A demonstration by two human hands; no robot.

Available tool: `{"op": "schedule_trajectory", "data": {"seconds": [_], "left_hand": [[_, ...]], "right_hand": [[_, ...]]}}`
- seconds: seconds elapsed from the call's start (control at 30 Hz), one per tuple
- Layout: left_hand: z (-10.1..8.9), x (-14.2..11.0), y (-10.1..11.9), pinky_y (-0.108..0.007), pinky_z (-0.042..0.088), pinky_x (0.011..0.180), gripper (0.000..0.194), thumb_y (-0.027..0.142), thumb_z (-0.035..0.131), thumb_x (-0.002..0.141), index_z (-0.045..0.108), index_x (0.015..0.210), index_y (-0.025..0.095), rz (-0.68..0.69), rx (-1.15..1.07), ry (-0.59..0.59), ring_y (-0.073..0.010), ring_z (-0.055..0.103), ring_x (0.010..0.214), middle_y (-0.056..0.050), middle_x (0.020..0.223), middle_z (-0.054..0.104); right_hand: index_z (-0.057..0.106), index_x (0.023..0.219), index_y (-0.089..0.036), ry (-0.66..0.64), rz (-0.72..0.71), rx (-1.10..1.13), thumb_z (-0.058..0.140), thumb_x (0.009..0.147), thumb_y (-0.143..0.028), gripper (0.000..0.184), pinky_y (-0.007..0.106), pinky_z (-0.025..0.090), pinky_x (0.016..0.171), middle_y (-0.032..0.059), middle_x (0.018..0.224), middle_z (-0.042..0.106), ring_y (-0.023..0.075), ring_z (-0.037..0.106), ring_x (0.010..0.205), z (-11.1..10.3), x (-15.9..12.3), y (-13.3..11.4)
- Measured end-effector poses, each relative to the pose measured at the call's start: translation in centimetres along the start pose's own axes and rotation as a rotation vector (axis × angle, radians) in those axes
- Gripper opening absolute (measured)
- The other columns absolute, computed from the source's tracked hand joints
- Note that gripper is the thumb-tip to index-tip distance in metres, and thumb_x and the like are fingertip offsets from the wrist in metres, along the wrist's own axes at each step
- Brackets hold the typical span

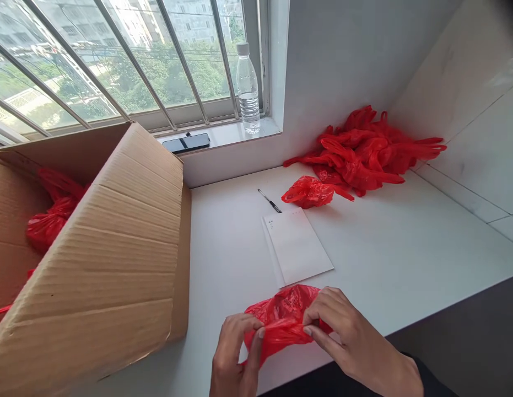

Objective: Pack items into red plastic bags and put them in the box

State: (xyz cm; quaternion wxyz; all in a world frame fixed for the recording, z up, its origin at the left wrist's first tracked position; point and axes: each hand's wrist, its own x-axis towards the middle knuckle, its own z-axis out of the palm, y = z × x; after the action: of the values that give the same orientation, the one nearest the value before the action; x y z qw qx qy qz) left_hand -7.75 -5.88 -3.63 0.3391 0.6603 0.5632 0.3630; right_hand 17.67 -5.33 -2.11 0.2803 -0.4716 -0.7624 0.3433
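Red plastic bag [283, 333] at the near edge of the surface [405, 248], between the two hands, its long axis running side to side. Left grip [230, 348] pinches the gathered near edge at the left, thumb against fingers; right grip [338, 325] pinches the same edge further right, thumb tip and fingertips pressed on the plastic. Short stretch of film drawn between the two pinches, roughly level. Looser bulk lies on the far side of this line, a creased hollow showing there. Neither hand clearly nearer; key relation, as judged, is the gap along that edge. White paper pad [300, 245] just beyond the bag; contact can't be told. Cardboard box [136, 237] stands off to the left, nearer the left grip.
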Motion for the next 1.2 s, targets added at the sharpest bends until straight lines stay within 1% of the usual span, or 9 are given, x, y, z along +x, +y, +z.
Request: {"op": "schedule_trajectory", "data": {"seconds": [0.1,0.2,0.3,0.4,0.57,0.7,0.83,1.07,1.2], "left_hand": [[0.1,0.0,0.6,-0.038,0.056,0.085,0.012,0.028,0.059,0.098,0.067,0.105,0.032,-0.001,0.010,0.063,-0.0263,0.064,0.101,-0.006,0.107,0.067],[1.4,0.2,1.8,-0.041,0.052,0.097,0.029,0.020,0.064,0.094,0.065,0.120,0.035,0.207,0.094,-0.009,-0.0263,0.059,0.115,-0.006,0.123,0.065],[2.3,0.8,2.3,-0.038,0.051,0.095,0.025,0.012,0.064,0.093,0.066,0.110,0.030,0.327,0.188,-0.078,-0.0237,0.059,0.108,-0.005,0.113,0.069],[1.7,1.1,1.5,-0.036,0.053,0.090,0.017,0.013,0.060,0.096,0.065,0.103,0.027,0.269,0.155,-0.047,-0.0236,0.062,0.104,-0.005,0.106,0.070],[-0.1,0.2,0.1,-0.035,0.056,0.088,0.011,0.029,0.058,0.099,0.066,0.107,0.030,-0.048,0.036,0.136,-0.0239,0.066,0.110,-0.004,0.119,0.069],[1.1,-0.2,1.5,-0.043,0.051,0.099,0.031,0.026,0.059,0.097,0.064,0.126,0.033,0.118,0.069,0.083,-0.0282,0.056,0.125,-0.007,0.136,0.061],[2.1,0.1,1.9,-0.041,0.046,0.101,0.018,0.017,0.069,0.090,0.073,0.103,0.029,0.253,0.084,0.049,-0.0273,0.057,0.116,-0.005,0.118,0.068],[-0.4,0.2,1.8,-0.026,0.042,0.085,0.013,0.042,0.070,0.091,0.074,0.091,0.029,-0.274,-0.244,0.408,-0.0178,0.056,0.092,0.001,0.097,0.061],[-0.8,0.2,4.3,-0.025,0.038,0.069,0.027,0.054,0.069,0.089,0.075,0.099,0.030,-0.453,-0.375,0.436,-0.0151,0.044,0.065,0.005,0.061,0.050]], "right_hand": [[0.047,0.095,-0.026,0.042,0.045,0.037,0.048,0.106,-0.017,0.014,0.040,0.040,0.082,-0.0016,0.089,0.059,0.0205,0.051,0.085,-0.7,0.1,0.1],[0.048,0.096,-0.026,0.052,0.031,0.054,0.047,0.107,-0.018,0.013,0.040,0.041,0.082,-0.0006,0.090,0.058,0.0214,0.051,0.087,-0.6,0.2,-0.3],[0.049,0.098,-0.026,0.055,0.010,0.047,0.045,0.107,-0.017,0.013,0.040,0.042,0.082,0.0004,0.091,0.059,0.0215,0.052,0.086,-0.5,0.4,-0.5],[0.053,0.098,-0.026,0.086,0.064,0.052,0.044,0.108,-0.024,0.014,0.039,0.044,0.080,0.0013,0.091,0.060,0.0221,0.055,0.087,-1.0,0.3,0.0],[0.058,0.099,-0.028,0.137,0.322,0.157,0.046,0.108,-0.044,0.023,0.038,0.047,0.083,0.0011,0.097,0.061,0.0223,0.057,0.093,-1.9,-0.2,0.6],[0.057,0.120,-0.030,0.095,0.186,0.104,0.058,0.103,-0.047,0.024,0.045,0.043,0.095,0.0019,0.107,0.062,0.0250,0.055,0.103,-1.2,0.4,-0.1],[0.060,0.113,-0.030,0.000,0.133,0.077,0.061,0.101,-0.035,0.013,0.046,0.040,0.097,-0.0001,0.103,0.064,0.0239,0.054,0.100,-0.5,1.1,-0.8],[0.054,0.103,-0.029,0.215,0.431,0.288,0.046,0.107,-0.049,0.022,0.035,0.047,0.080,-0.0006,0.097,0.059,0.0204,0.056,0.088,-1.5,-0.7,-0.1],[0.049,0.105,-0.030,0.304,0.438,0.391,0.047,0.105,-0.051,0.022,0.031,0.052,0.082,0.0019,0.108,0.060,0.0211,0.059,0.101,-1.5,-1.5,-0.5]]}}
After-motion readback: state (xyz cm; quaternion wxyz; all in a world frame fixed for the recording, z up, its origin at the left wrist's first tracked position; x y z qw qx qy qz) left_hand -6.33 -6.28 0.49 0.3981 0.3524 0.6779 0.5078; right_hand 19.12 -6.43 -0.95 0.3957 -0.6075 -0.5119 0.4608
